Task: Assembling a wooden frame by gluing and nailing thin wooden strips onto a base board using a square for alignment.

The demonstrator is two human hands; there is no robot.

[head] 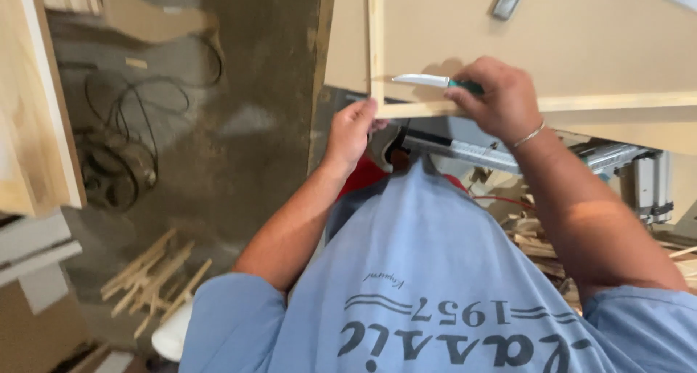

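Near the top centre of the frame, the right hand (501, 97) gripped a knife (435, 82) by its teal handle, blade lying across the corner of a wooden frame (376, 39) on a board (581, 31). The left hand (352, 130) pinched the frame's lower edge just beside that corner, fingers closed on it.

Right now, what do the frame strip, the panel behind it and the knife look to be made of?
Frame strip: pale bare wood, faint grain, unfinished. Panel: smooth tan sheet, no grain, probably fibreboard. Knife in the right hand: shiny blade, likely steel; teal handle, probably plastic. The left hand grips the frame's corner.
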